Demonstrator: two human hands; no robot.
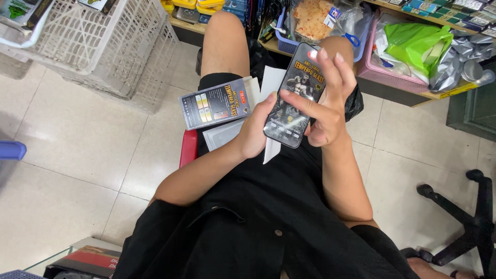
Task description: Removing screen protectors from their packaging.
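- One glossy black glass screen protector point(292, 98), flat, rounded corners, printed film on its face, held above the lap.
- Left hand point(254, 132) clasped on its lower left edge, thumb up along the side.
- Right hand point(327, 106) on its right edge, fingers spread across the face.
- One dark cardboard box point(216, 103), rectangular, resting on the left thigh.
- Two white lattice plastic crates point(111, 46) on pale floor tiles.
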